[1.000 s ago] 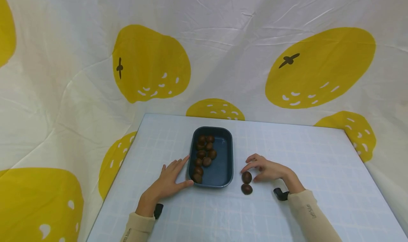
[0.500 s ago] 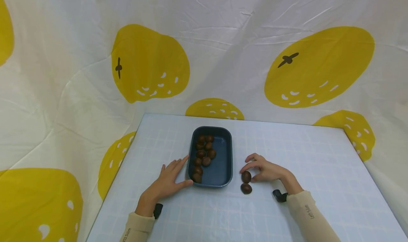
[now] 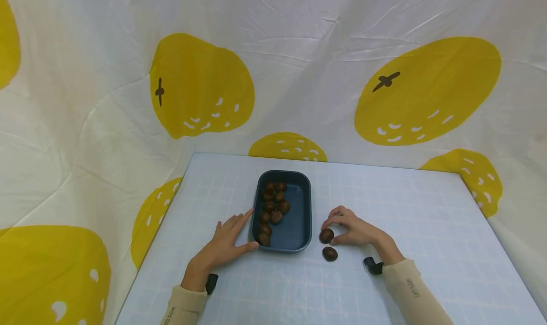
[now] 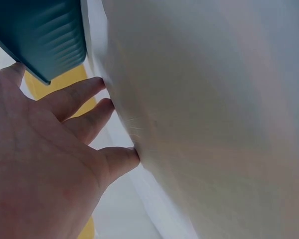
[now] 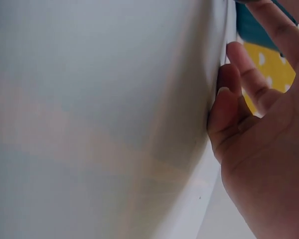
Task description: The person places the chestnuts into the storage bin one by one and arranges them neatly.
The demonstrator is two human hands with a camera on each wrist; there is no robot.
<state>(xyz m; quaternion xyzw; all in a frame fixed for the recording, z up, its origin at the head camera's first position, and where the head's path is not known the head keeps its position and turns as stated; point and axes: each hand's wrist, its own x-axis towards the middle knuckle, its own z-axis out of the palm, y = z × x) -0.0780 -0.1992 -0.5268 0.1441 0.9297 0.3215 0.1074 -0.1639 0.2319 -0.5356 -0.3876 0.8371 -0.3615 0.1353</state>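
Note:
A dark blue rectangular tray point(image 3: 297, 242) holds several brown chestnuts point(image 3: 276, 217) along its left side. My left hand point(image 3: 226, 246) lies with fingers spread at the tray's left edge, thumb and index finger touching it; the left wrist view shows the palm beside the tray's ribbed wall point(image 4: 65, 45). Right of the tray, my right hand point(image 3: 356, 229) pinches one chestnut point(image 3: 326, 235) between thumb and index finger. A second chestnut point(image 3: 330, 254) lies on the table just in front of it. In the right wrist view, other fingers point(image 5: 229, 107) are curled near the tabletop.
The light blue checked table point(image 3: 273, 291) ends at a far edge against a white curtain point(image 3: 299, 87) with yellow fruit prints. A dark wrist camera point(image 3: 373, 266) sits under the right wrist, another point(image 3: 211, 283) by the left.
My right hand has closed thumb and index finger on the farther chestnut and shifted it slightly left, away from the nearer one. The left hand and tray stay in place.

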